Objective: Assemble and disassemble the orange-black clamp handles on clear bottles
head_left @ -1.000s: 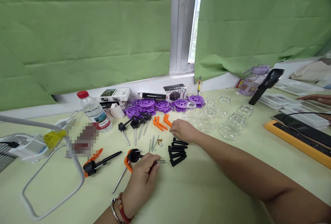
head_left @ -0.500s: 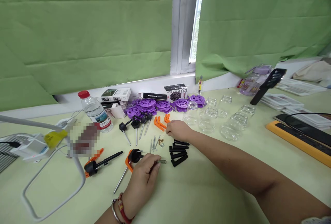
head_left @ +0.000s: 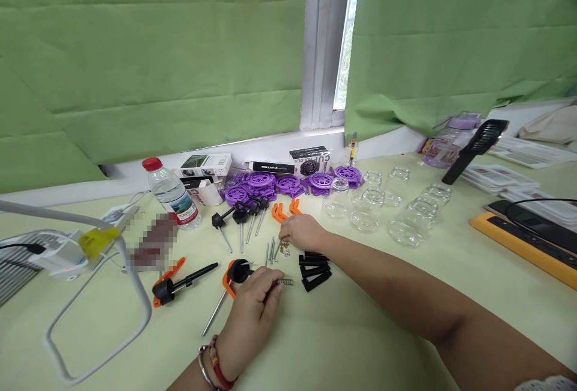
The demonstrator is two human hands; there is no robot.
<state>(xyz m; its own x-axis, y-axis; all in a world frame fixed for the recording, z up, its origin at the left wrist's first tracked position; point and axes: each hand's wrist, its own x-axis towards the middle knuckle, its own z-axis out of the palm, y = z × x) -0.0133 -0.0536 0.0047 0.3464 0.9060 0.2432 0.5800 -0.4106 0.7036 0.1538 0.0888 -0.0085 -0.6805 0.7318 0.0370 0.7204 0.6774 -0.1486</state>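
My left hand (head_left: pixel 255 307) is closed round the shaft of a black-and-orange crank assembly (head_left: pixel 238 270). This has a round black cap, an orange arm and a long metal rod slanting toward me. A coil spring (head_left: pixel 285 282) sticks out past my left fingertips. Over the small hardware my right hand (head_left: pixel 305 233) reaches down with its fingers pinched together; whatever they hold is hidden. Just below those fingertips lie brass nuts and silver nuts (head_left: pixel 285 252), with several long screws (head_left: pixel 271 250) to the left. Black tubes (head_left: pixel 313 270) lie beneath the right wrist.
Orange arms (head_left: pixel 278 212), black caps with rods (head_left: pixel 240 216) and purple wheel-shaped parts (head_left: pixel 260 181) lie behind. Clear glass jars (head_left: pixel 367 216) stand to the right. Another black-and-orange assembly (head_left: pixel 166 289), a water bottle (head_left: pixel 175 198) and a grey metal stand (head_left: pixel 144 301) are left.
My right hand has moved from the orange arms back toward me and left, over the nuts and screws. My left hand keeps its hold on the crank assembly. The view has shifted slightly.
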